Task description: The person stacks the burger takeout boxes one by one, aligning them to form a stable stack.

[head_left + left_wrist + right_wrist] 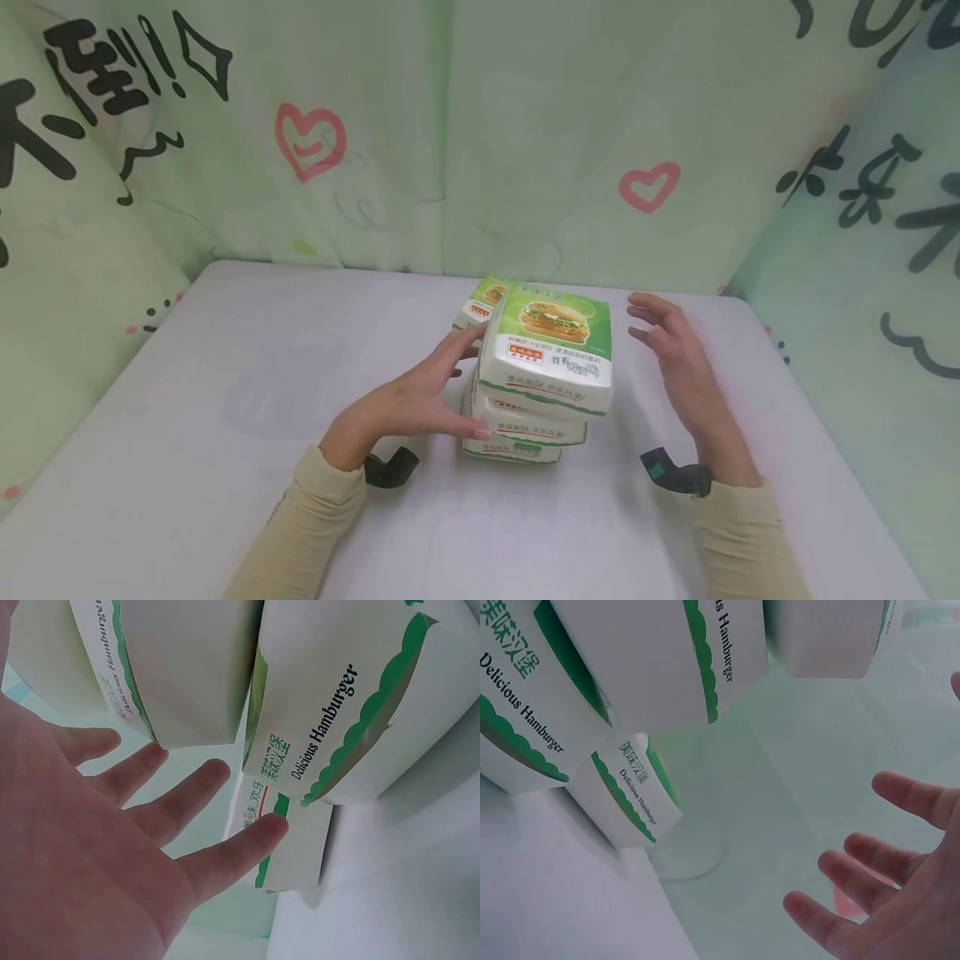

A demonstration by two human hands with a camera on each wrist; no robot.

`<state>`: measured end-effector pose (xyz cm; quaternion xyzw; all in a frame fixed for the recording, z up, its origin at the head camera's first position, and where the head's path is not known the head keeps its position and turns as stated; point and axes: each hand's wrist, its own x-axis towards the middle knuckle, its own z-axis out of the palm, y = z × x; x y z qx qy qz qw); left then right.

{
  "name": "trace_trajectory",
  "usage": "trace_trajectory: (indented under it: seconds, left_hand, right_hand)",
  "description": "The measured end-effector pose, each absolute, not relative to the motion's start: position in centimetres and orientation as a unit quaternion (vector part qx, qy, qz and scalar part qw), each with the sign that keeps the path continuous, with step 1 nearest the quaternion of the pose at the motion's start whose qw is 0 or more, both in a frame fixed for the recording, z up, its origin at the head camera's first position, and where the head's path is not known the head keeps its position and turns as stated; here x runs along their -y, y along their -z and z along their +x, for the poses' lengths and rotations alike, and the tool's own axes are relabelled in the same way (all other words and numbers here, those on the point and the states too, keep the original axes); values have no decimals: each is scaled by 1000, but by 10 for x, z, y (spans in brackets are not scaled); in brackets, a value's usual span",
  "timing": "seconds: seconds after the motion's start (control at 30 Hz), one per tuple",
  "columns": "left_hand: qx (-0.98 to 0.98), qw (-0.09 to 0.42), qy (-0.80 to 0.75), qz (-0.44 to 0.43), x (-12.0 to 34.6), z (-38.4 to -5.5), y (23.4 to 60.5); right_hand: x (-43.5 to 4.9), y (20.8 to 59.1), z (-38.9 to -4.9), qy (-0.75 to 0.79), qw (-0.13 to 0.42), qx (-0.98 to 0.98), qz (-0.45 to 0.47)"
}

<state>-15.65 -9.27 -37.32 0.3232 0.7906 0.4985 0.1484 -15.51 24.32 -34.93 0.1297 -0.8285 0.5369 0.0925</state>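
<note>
White card with green print makes up the burger boxes we see: a top box [555,337], a middle box [543,427] and a bottom box [510,451] stacked on the pale surface [225,467], with a rear box [478,310] behind them to the left. The top box overhangs to the right, so we judge the pile uneven. That may be why the left grip [420,396] lies alongside it, fingers spread and clamped on nothing, perhaps ready to steady it. The right grip [675,358], its fingers apart too, hangs clear on the other side. We cannot tell whether the left fingertips touch card, as some hide behind the pile. The top box covers much of the rear box, and the wrist views cut off the upper boxes.
</note>
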Motion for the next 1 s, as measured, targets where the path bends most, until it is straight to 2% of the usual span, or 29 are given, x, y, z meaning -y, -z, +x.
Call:
trace_trajectory:
  seconds: [0.33,0.8,1.0]
  left_hand:
    - [-786,147,-506,323,95,-155,376]
    - [-783,142,-511,324,97,-154,377]
    - [-783,144,-513,321,96,-154,376]
  right_hand:
    - [-246,358,-176,-505,62,856,94]
    - [-242,373,-206,-463,-13,885,56]
    - [-234,386,-215,-463,-42,878,112]
